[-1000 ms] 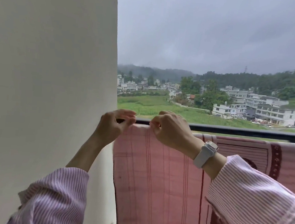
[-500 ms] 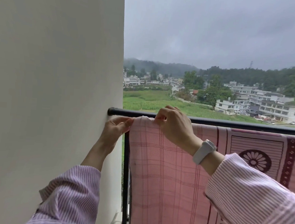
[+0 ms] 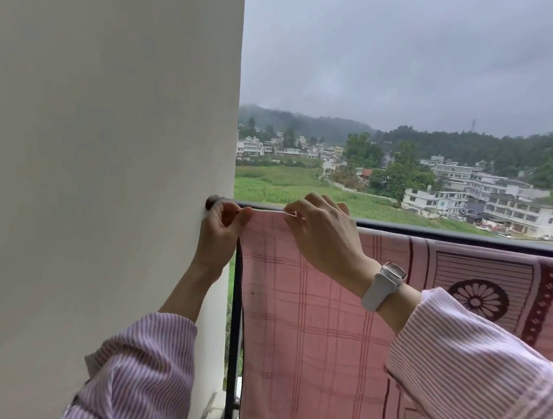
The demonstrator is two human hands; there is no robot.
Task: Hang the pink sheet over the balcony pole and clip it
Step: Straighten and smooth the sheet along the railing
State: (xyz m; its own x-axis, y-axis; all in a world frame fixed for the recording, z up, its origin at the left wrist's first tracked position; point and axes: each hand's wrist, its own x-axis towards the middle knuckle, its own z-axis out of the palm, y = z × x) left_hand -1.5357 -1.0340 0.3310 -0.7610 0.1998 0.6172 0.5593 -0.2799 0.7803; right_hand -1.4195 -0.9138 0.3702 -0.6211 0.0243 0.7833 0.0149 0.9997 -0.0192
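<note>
Pink sheet (image 3: 309,327) draped over balcony pole (image 3: 432,231), left end. Your left hand (image 3: 220,234) pinches corner; right hand (image 3: 325,239) fingers grip top fold. Pull fold taut along pole before clipping. No clip visible.

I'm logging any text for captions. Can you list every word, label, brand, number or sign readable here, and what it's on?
None can be read.
The watch shows no legible face or brand.
The pink sheet carries only checks, stripes and flower motifs, no lettering.
The distant buildings are too small and blurred to show any signs.
</note>
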